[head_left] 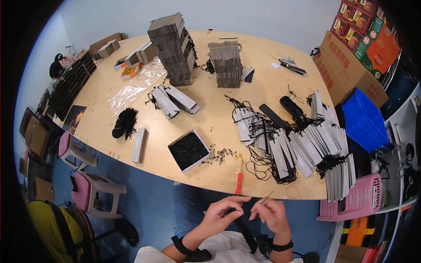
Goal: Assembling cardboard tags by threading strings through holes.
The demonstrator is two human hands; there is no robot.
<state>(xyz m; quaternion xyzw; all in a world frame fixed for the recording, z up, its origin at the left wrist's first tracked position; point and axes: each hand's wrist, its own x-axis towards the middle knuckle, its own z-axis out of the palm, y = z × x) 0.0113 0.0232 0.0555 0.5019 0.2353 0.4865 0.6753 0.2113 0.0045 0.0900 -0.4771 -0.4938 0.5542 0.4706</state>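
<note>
My left hand is just off the table's near edge, thumb and forefinger curled together in a pinch; what they hold, if anything, is too small to make out. Close beside it on the right, my right hand has its fingers closed around a thin yellowish strip that points up toward the table. A red-handled tool lies at the table edge ahead of my hands. Small safety pins are scattered near a white box full of black pieces. To the right spread many grey-white tags with black cords.
Tall stacks of grey tags and a shorter stack stand at the back of the wooden table. A black cord bundle lies left. Beyond the right edge are a blue crate and cardboard boxes; pink stools stand left.
</note>
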